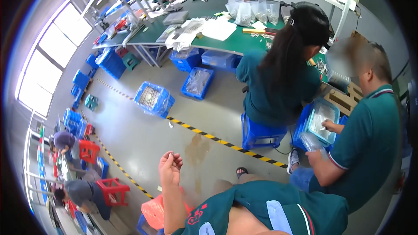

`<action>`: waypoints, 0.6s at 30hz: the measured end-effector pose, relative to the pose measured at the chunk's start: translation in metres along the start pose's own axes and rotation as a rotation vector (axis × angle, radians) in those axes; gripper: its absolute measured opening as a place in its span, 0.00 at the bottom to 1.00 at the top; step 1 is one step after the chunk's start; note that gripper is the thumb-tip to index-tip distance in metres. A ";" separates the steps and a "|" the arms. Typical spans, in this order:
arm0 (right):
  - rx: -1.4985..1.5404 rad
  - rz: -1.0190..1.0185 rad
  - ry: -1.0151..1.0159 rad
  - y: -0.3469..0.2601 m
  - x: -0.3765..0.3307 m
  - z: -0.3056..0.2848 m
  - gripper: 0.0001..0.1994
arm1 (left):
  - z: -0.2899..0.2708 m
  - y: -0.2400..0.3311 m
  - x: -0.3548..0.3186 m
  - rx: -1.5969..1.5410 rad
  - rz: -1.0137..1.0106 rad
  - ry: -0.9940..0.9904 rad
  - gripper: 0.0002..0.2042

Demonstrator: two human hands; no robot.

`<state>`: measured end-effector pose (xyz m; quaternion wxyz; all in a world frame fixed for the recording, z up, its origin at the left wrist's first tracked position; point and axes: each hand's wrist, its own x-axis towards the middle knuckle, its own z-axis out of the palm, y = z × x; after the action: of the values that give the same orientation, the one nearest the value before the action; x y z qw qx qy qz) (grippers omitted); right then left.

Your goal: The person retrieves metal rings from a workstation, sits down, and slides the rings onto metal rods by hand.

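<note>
one hand (170, 165) is raised over the grey floor (143, 130), fingertips pinched together on something tiny; which hand, i cannot tell. yellow-black tape (217, 140) crosses the floor, with blue crates (154, 99) before a green bench (226, 39).

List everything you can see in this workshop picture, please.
Workbench: one, green top, upper middle, strewn with papers.
Clear bags: several, on the bench.
Crates: many, blue, on the floor under and left of the bench.
Floor tape: yellow-black stripes crossing the grey floor.
Stool: one, blue, under a seated person in a black cap.
Tray: one, light blue, right, a co-worker's hand in it.
Red stools: several, lower left, beside crouching people.
Window: bright, left.
Person's hand: one showing, raised at lower middle, fingertips pinched together; whether left or right, and anything pinched, is unclear.
</note>
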<state>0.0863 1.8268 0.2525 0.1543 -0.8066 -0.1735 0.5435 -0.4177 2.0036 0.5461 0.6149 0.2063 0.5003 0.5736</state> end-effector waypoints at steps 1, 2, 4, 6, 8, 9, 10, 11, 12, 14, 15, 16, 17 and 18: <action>0.007 -0.024 0.009 -0.027 0.006 0.003 0.10 | 0.006 0.009 0.021 0.010 -0.003 0.012 0.04; 0.013 -0.041 0.020 -0.051 0.010 0.004 0.10 | 0.012 0.017 0.042 0.021 -0.007 0.022 0.05; 0.016 -0.060 0.046 -0.090 0.019 0.010 0.10 | 0.020 0.035 0.088 0.045 -0.030 -0.017 0.04; -0.004 -0.050 0.084 -0.114 0.029 0.013 0.10 | 0.034 0.053 0.143 0.066 -0.063 -0.063 0.04; -0.028 -0.016 0.120 -0.127 0.037 0.019 0.10 | 0.056 0.070 0.198 0.108 -0.083 -0.097 0.04; -0.038 0.010 0.139 -0.132 0.038 0.022 0.10 | 0.070 0.078 0.224 0.119 -0.097 -0.121 0.04; -0.055 0.033 0.150 -0.140 0.039 0.027 0.10 | 0.085 0.088 0.254 0.141 -0.087 -0.177 0.05; -0.062 0.069 0.168 -0.138 0.041 0.029 0.10 | 0.104 0.098 0.285 0.166 -0.079 -0.239 0.05; -0.081 0.100 0.181 -0.138 0.044 0.033 0.10 | 0.124 0.108 0.316 0.178 -0.085 -0.271 0.05; -0.096 0.169 0.200 -0.147 0.041 0.045 0.10 | 0.173 0.119 0.372 0.267 -0.100 -0.417 0.08; -0.108 0.201 0.211 -0.156 0.041 0.048 0.10 | 0.206 0.123 0.396 0.316 -0.076 -0.474 0.09; -0.119 0.208 0.204 -0.166 0.049 0.053 0.10 | 0.238 0.132 0.410 0.371 -0.034 -0.507 0.10; -0.107 0.229 0.242 -0.169 0.045 0.056 0.10 | 0.285 0.124 0.428 0.387 -0.047 -0.630 0.10; -0.114 0.231 0.253 -0.183 0.048 0.059 0.10 | 0.322 0.123 0.447 0.404 -0.039 -0.718 0.11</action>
<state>0.0281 2.0148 0.2712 0.0652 -0.8906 -0.0894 0.4411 -0.2759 2.5457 0.6126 0.7082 0.5004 0.3605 0.3436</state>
